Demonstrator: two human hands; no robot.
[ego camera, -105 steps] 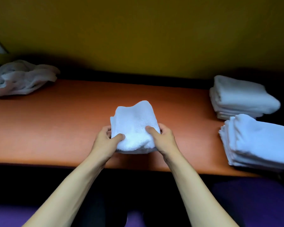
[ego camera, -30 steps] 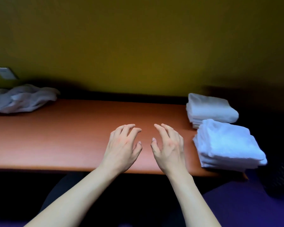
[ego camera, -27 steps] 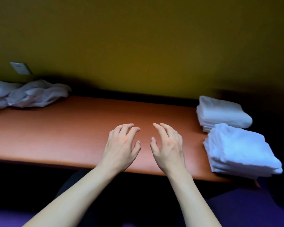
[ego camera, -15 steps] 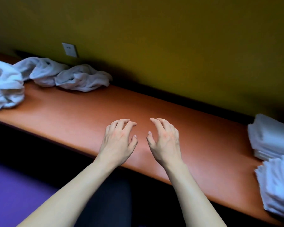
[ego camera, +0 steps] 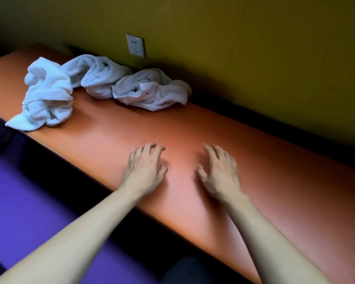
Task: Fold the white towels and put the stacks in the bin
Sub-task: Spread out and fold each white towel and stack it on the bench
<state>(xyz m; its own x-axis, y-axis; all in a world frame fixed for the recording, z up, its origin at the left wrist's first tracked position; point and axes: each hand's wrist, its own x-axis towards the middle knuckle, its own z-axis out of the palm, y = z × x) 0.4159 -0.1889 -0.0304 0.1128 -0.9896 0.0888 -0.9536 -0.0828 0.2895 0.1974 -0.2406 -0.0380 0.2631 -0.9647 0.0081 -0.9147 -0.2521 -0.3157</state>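
Three crumpled white towels lie at the far left of the orange table: one near the front edge, one behind it, one nearest to me. My left hand and my right hand hover palm down over the middle of the table, fingers spread and slightly curled, holding nothing. Both hands are well to the right of the towels. The folded stacks and the bin are out of view.
A yellow-green wall runs behind the table with a white power socket above the towels. Purple floor shows below the table's front edge. A dark gap separates table and wall.
My view has swung left: the crumpled towels came toward the middle and the folded stacks left the frame at the right. The folded towel held earlier is out of my hands, which have spread slightly.
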